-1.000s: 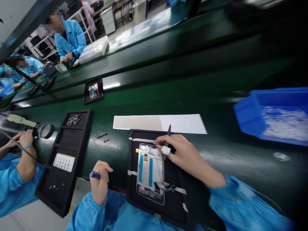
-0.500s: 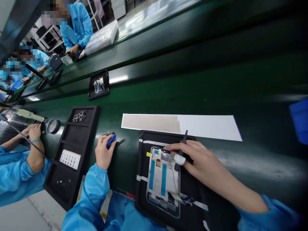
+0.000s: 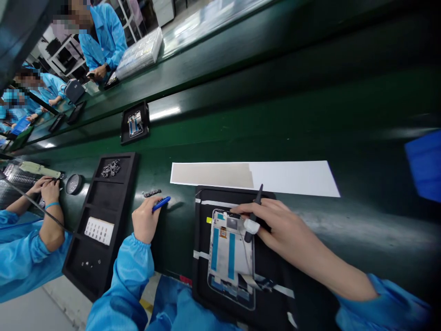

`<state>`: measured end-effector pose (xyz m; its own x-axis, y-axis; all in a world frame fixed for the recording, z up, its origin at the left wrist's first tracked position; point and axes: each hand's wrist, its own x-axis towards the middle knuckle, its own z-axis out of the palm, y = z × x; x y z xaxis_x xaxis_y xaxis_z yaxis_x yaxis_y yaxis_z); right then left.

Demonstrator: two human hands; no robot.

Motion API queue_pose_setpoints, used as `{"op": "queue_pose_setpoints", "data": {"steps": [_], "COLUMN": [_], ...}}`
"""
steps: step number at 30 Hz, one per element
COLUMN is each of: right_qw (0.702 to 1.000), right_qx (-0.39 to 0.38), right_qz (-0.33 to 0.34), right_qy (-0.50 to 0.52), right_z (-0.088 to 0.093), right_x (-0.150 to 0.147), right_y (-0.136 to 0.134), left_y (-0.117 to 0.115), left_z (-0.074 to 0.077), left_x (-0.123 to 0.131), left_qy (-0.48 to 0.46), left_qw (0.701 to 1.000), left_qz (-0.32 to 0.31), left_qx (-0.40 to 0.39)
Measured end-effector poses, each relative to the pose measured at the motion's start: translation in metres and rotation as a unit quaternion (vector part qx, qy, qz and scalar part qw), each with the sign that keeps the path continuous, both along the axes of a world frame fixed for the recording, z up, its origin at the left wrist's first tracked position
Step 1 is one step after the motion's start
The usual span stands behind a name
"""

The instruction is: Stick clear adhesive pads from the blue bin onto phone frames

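Observation:
My left hand [image 3: 146,220] is closed on a slim blue tool [image 3: 161,204], its tip pointing right; I cannot tell its kind. Just beyond the knuckles lies a little row of small dark parts [image 3: 152,193]. Over the upper right of an opened phone frame [image 3: 223,253], my right hand [image 3: 275,225] grips a slim black tool [image 3: 258,195] with a tapered end up. A white cover [image 3: 251,226] wraps the thumb tip. The index fingertip is at the frame's top edge. The phone frame, with blue strips and a loose flex cable, lies in a black padded tray [image 3: 201,294].
Behind the tray lies a white paper strip [image 3: 292,177]. Left stands a black compartment tray [image 3: 99,200] with small parts and a label sheet [image 3: 99,231]. Another phone frame sits in a small tray [image 3: 146,125]. A co-worker's hands [image 3: 50,188] are at far left; a blue bin [image 3: 425,165] is right.
My left hand has drawn slightly back from the row of small parts, and the blue tool has swung to point right. My right hand keeps its place at the phone frame. The view shifted slightly.

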<state>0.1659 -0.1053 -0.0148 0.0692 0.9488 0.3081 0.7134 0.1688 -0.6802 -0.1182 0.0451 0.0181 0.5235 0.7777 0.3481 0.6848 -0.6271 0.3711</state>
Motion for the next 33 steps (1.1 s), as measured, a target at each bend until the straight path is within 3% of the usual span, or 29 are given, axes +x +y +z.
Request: {"op": "queue_pose_setpoints", "data": {"steps": [4, 6, 8, 11, 13, 16, 21, 33], "right_qw": [1.000, 0.999, 0.996, 0.984, 0.972, 0.959, 0.951, 0.929], "right_qx": [-0.009, -0.006, 0.008, 0.052, 0.085, 0.112, 0.110, 0.121], "right_qz": [-0.004, -0.027, -0.054, -0.083, -0.086, -0.071, -0.080, -0.102], "right_qy": [0.017, 0.039, 0.075, 0.151, 0.199, 0.251, 0.277, 0.335], "right_z": [0.004, 0.007, 0.012, 0.021, 0.025, 0.029, 0.032, 0.033], "right_x": [-0.001, -0.004, -0.010, -0.024, -0.034, -0.043, -0.041, -0.043], "right_y": [0.000, -0.001, -0.003, -0.006, -0.007, -0.008, -0.009, -0.009], "left_y": [-0.001, -0.007, -0.018, -0.041, -0.057, -0.073, -0.082, -0.083], "left_z": [0.012, 0.019, 0.023, 0.027, 0.028, 0.030, 0.034, 0.029], "left_x": [0.003, 0.011, 0.024, 0.050, 0.069, 0.092, 0.111, 0.113], "left_qy": [-0.142, -0.219, -0.279, -0.318, -0.320, -0.307, -0.307, -0.332], "left_qw": [0.984, 0.952, 0.893, 0.776, 0.713, 0.662, 0.651, 0.709], "left_qz": [0.087, 0.137, 0.161, 0.130, 0.088, 0.043, 0.024, 0.058], "left_qx": [-0.067, -0.165, -0.314, -0.529, -0.617, -0.682, -0.694, -0.620]}}
